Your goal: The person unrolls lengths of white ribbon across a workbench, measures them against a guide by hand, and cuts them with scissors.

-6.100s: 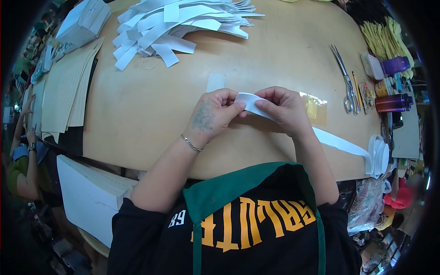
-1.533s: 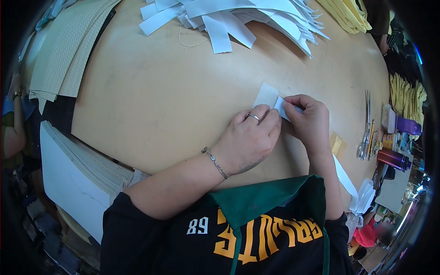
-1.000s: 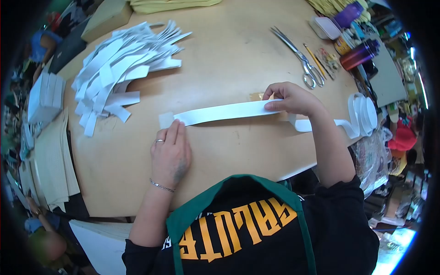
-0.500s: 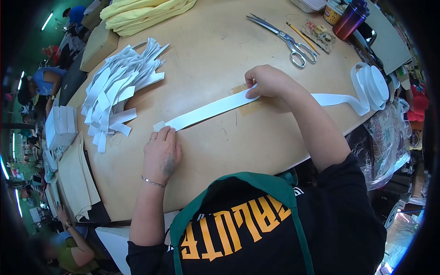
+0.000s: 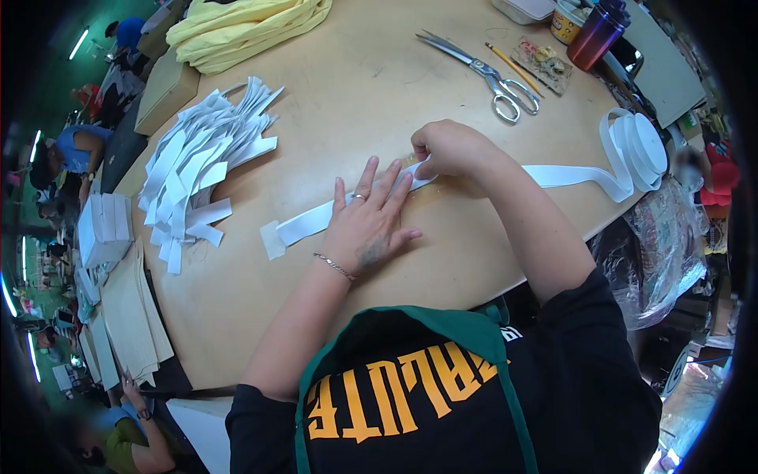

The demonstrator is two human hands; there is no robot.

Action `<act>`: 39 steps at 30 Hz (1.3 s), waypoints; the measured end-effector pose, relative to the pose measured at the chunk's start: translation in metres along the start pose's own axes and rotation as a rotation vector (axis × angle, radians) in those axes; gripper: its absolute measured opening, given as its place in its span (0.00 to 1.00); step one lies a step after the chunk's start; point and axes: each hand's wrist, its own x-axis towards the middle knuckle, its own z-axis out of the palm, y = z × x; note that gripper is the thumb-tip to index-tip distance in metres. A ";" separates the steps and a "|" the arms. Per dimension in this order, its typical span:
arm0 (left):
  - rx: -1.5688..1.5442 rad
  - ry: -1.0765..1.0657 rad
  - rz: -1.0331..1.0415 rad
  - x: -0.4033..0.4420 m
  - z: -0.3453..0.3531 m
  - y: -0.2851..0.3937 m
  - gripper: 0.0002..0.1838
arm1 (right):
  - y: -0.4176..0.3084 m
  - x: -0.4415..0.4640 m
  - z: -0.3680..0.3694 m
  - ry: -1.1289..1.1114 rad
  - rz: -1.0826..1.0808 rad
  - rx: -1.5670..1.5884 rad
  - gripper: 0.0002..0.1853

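Note:
A flat white elastic band (image 5: 306,223) lies across the table under both of my hands. My left hand (image 5: 371,213) rests on it palm down, fingers spread, covering its middle stretch. Farther right, my right hand (image 5: 454,150) pinches the band between thumb and fingers. The band's left end lies beside a pale piece of tape (image 5: 272,240) on the tabletop. Beyond my right forearm the band continues to a white roll (image 5: 641,150). Brown tape (image 5: 430,192) shows partly below my right hand. A pile of cut white strips (image 5: 197,158) lies to the left.
Metal scissors (image 5: 482,75), a yellow pencil (image 5: 513,68) and a purple-red bottle (image 5: 600,35) lie or stand at the back right of the table (image 5: 316,316). Folded yellow fabric (image 5: 245,31) is at the back left. Other people (image 5: 130,442) sit at the left.
My left hand has moved right from the band's left end and spread out flat over its middle. My right hand keeps its pinch at nearly the same place.

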 end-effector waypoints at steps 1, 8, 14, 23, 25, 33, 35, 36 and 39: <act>-0.003 -0.049 -0.006 0.004 0.003 -0.003 0.39 | 0.002 0.000 0.000 0.008 -0.015 0.011 0.14; -0.117 -0.025 0.008 0.004 0.015 -0.013 0.38 | 0.102 0.007 -0.005 0.895 0.157 -0.013 0.15; -0.178 -0.004 -0.001 0.003 0.012 -0.013 0.37 | 0.120 0.008 -0.040 0.332 0.522 -0.237 0.14; -0.225 0.052 0.005 0.000 0.018 -0.016 0.34 | 0.075 -0.100 -0.010 0.212 0.142 1.000 0.06; -0.228 0.068 0.015 0.000 0.021 -0.017 0.34 | 0.025 -0.156 0.023 0.242 0.370 0.904 0.10; -0.202 0.089 0.022 0.000 0.024 -0.016 0.36 | -0.021 -0.228 0.099 -0.208 0.373 0.854 0.27; -0.206 0.090 0.014 0.001 0.023 -0.016 0.37 | -0.023 -0.222 0.101 -0.234 0.416 0.861 0.29; -0.206 0.090 0.013 0.001 0.024 -0.016 0.38 | -0.026 -0.218 0.101 -0.224 0.429 0.880 0.30; -0.196 0.092 0.010 0.000 0.025 -0.016 0.38 | -0.030 -0.208 0.104 -0.181 0.443 0.921 0.33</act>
